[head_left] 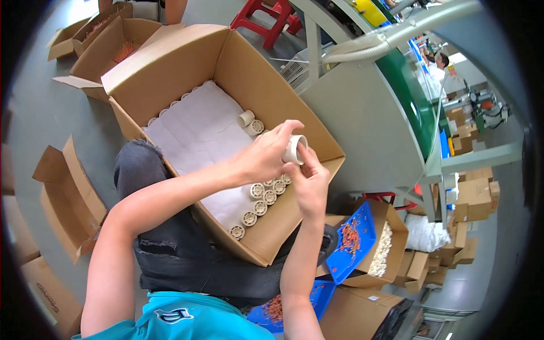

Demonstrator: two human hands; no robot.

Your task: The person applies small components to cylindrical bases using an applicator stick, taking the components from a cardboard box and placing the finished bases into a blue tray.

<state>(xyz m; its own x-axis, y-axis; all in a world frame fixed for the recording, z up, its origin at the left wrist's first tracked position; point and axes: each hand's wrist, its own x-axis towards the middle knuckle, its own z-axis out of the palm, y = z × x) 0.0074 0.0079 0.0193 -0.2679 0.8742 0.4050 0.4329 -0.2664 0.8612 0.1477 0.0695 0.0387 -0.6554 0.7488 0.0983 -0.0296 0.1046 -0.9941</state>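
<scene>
Above the right side of a large open cardboard box (161,62), both my hands grip one short, hollow white plastic cylinder (292,149). My left hand (265,154) has its fingers closed on it from the left. From below and the right, my right hand (311,184) holds the same piece, with fingers at its open rim. Beneath my hands, several similar white cylinders (260,208) stand along the box's right and near side, on a white sheet (195,133). Two more lie farther back, one of them on its side (246,118). My hands cover part of this row.
Blue trays (362,249) with small red-orange pieces lie at the lower right, near a carton of white pieces (381,252). More cartons (71,198) stand on the floor at left. A grey-sided workbench (362,124) is at right, a red stool (263,20) behind. Another person's arms (174,10) show at the top.
</scene>
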